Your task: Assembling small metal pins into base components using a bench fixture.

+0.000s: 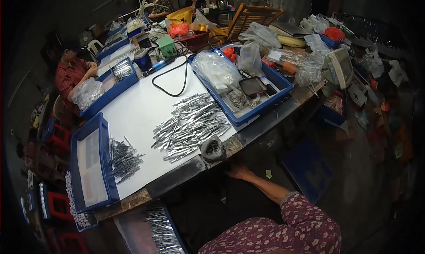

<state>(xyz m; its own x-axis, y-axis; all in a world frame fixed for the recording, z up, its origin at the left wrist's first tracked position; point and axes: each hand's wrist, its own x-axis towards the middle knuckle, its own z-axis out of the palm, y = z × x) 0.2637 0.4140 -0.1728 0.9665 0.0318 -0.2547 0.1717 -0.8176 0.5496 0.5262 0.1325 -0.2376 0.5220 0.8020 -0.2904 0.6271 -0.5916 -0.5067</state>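
Note:
My right hand [239, 172] is below the table's front edge, over a dark area, at the end of a bare forearm and a flowered sleeve. Its fingers fade into shadow, so whether it holds anything is hidden. Nearest to it, at the table edge, stands a small dark grey, round-topped object [213, 150]. Just beyond lies a large pile of thin, shiny metal strips [190, 126] on the white tabletop [133, 99]. A smaller pile of darker, narrow metal pieces [124, 158] sits to the left. My left hand is out of view.
A blue tray [102, 158] stands at the left edge. Another blue tray [241, 119] holds plastic bags and small parts. Below the table edge is a bin of metal strips [161, 227]. A black cable loop [170, 94] lies farther back. A co-worker [73, 72] sits at the far left.

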